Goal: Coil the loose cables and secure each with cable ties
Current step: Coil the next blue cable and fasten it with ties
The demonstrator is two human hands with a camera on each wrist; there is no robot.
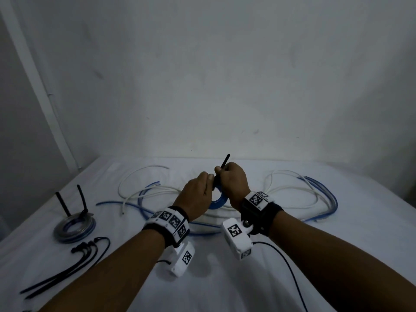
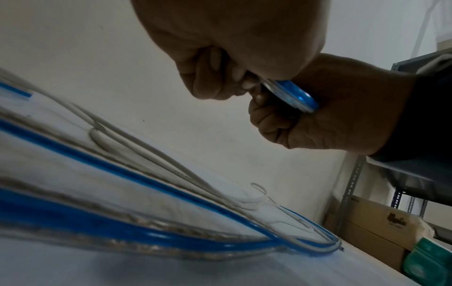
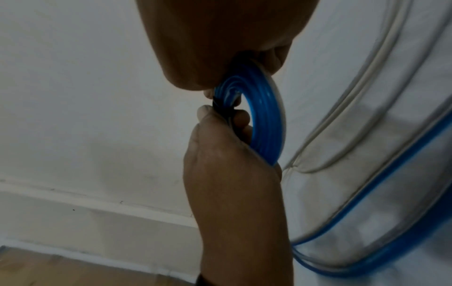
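Both hands meet above the middle of the white table (image 1: 225, 278) around a small blue cable coil (image 1: 218, 201). My left hand (image 1: 208, 179) pinches the coil where a black cable tie (image 1: 225, 162) wraps it. My right hand (image 1: 221, 171) is a fist round the tie's tail, which sticks up out of it. From the right wrist, the coil (image 3: 265, 120) hangs between the two hands, and the left thumb and finger clamp the tie's black band (image 3: 221, 108). The left wrist view catches only an edge of the coil (image 2: 294, 94) between the hands.
A finished coil (image 1: 74, 226) with two upright tie tails lies at the left, spare black ties (image 1: 67, 262) in front of it. Loose white and blue cables sprawl left (image 1: 144, 192) and right (image 1: 310, 194). A wall stands behind. A metal shelf and cardboard boxes (image 2: 381, 224) stand beyond the table's right end.
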